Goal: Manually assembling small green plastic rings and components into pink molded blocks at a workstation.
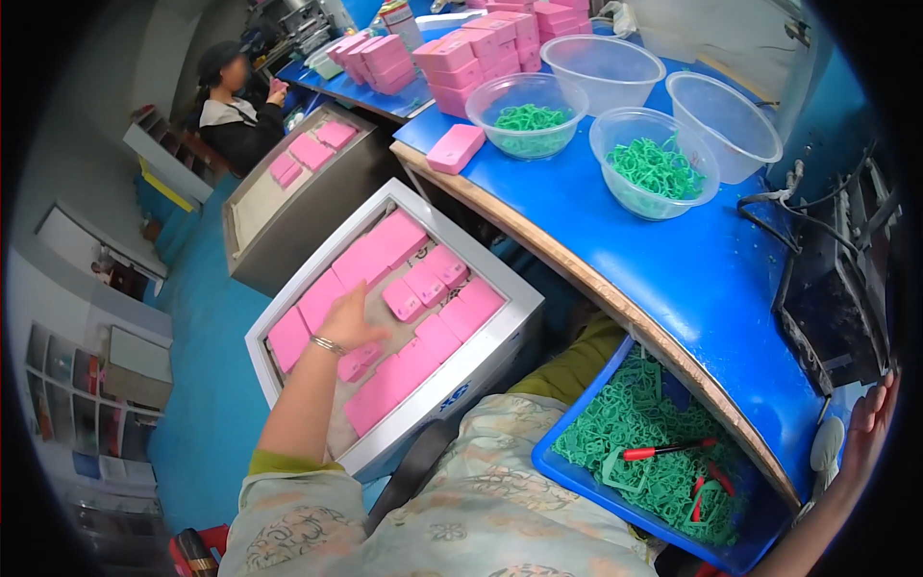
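Observation:
My left hand (pixel 351 322), with a metal bangle at the wrist, hovers over a white-rimmed box (pixel 524 298). Its thumb and fingers are apart, and I see nothing held between them. Just below the fingers lies a small pink block (pixel 360 362); whether they touch is hidden. Larger pink blocks (pixel 386 382) line the box's sides, and smaller pink blocks (pixel 423 282) form a row in its middle. At the far right, my right hand (pixel 870 418) is raised beside a pale round object (pixel 827 444), its fingers stretched and nothing visible in them.
A blue-topped table (pixel 663 274) carries clear bowls with green strips (pixel 657 168), empty bowls (pixel 604 72) and stacked pink blocks (pixel 471 58). Against my lap is a blue tray (pixel 558 452) of green strips and red-handled tools (pixel 663 449). Another person (pixel 236 120) sits far left. Cables (pixel 788 207) hang right.

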Demonstrator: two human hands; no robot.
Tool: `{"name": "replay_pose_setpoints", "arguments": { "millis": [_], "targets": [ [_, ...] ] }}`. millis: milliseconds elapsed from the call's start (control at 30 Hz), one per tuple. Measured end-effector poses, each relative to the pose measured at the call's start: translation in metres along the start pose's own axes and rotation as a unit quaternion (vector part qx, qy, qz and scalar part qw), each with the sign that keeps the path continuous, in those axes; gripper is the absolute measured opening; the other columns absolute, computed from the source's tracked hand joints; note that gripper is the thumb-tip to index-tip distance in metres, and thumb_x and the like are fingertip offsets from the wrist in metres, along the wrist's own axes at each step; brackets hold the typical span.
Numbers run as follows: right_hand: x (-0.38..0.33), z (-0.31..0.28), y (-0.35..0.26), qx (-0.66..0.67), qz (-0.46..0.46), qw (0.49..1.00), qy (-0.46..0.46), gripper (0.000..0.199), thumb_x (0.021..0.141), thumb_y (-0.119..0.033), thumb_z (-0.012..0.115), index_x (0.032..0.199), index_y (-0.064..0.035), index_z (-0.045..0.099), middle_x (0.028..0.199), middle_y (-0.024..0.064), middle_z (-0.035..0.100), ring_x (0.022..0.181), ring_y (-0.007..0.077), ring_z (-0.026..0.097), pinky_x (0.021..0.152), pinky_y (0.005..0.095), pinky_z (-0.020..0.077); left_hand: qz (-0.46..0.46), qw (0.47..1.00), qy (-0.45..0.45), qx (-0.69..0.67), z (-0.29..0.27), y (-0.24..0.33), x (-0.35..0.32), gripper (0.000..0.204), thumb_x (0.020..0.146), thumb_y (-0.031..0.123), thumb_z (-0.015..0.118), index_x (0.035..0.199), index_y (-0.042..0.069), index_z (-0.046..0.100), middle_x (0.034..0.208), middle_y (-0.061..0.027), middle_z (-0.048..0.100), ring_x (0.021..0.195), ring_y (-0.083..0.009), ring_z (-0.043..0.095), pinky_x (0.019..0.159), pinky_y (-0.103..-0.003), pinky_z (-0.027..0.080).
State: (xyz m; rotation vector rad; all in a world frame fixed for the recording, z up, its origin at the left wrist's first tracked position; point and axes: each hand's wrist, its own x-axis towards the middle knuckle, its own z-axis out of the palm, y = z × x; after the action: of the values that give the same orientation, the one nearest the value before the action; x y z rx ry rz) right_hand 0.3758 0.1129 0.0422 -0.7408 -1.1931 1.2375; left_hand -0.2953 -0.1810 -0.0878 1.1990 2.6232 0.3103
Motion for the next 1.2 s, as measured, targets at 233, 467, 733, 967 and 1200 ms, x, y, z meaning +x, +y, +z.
{"name": "replay_pose_setpoints", "arguments": {
  "millis": [233,467,733,967,1200],
  "targets": [
    [-0.009,0.044,-0.008,0.024,0.002,0.998,-0.065,0.023,0.096,-0.022,0.039,0.104,-0.0037,0.051,0.066,-0.0014,0.048,0.045,0.0013,0.034,0.04,0.0119,0.0289,0.029,0.999,-0.027,-0.024,0.019,-0.02,-0.023,0.069,0.064,0.019,0.072,0.124,0.007,0.041,0.099,-0.0121,0.054,0.089,-0.0255,0.056,0.077,-0.032,0.047],
    [-0.093,0.198,0.028,-0.031,0.188,0.962,-0.195,0.008,0.083,-0.005,0.056,0.086,0.0013,0.052,0.085,0.0175,0.061,0.069,0.0205,0.063,0.061,0.0281,0.0525,0.036,0.677,-0.235,-0.697,-0.037,0.168,-0.053,0.041,0.073,0.004,0.066,0.107,0.01,0.044,0.094,-0.003,0.052,0.084,-0.0118,0.055,0.057,-0.023,0.046],
    [-0.139,0.236,0.058,0.113,0.189,0.962,-0.164,0.057,0.066,-0.014,0.08,0.095,-0.0086,0.031,0.102,0.0059,0.043,0.096,0.011,0.047,0.082,0.0292,0.042,0.583,0.762,0.039,-0.279,-0.011,0.312,-0.116,0.051,0.061,0.019,0.078,0.105,0.008,0.053,0.108,-0.016,0.045,0.104,-0.0367,0.046,0.09,-0.041,0.038],
    [-0.124,0.196,0.042,-0.239,-0.013,0.933,-0.268,0.042,0.078,-0.038,0.066,0.092,-0.0035,0.047,0.08,0.0095,0.054,0.073,0.0192,0.056,0.061,0.0312,0.0441,0.621,0.64,-0.239,-0.383,-0.012,0.347,-0.095,0.05,0.061,0.012,0.077,0.102,0.01,0.05,0.121,-0.0155,0.047,0.12,-0.0372,0.037,0.099,-0.049,0.03],
    [-0.126,0.199,0.052,0.012,0.066,0.942,-0.33,0.025,0.094,-0.02,0.041,0.091,-0.0034,0.059,0.056,0.0038,0.052,0.048,0.015,0.052,0.045,0.0288,0.0398,0.475,0.563,-0.376,-0.562,0.0,0.341,-0.095,0.043,0.063,0.007,0.068,0.1,0.009,0.046,0.099,-0.0084,0.051,0.103,-0.0269,0.047,0.095,-0.044,0.036]
  ]
}}
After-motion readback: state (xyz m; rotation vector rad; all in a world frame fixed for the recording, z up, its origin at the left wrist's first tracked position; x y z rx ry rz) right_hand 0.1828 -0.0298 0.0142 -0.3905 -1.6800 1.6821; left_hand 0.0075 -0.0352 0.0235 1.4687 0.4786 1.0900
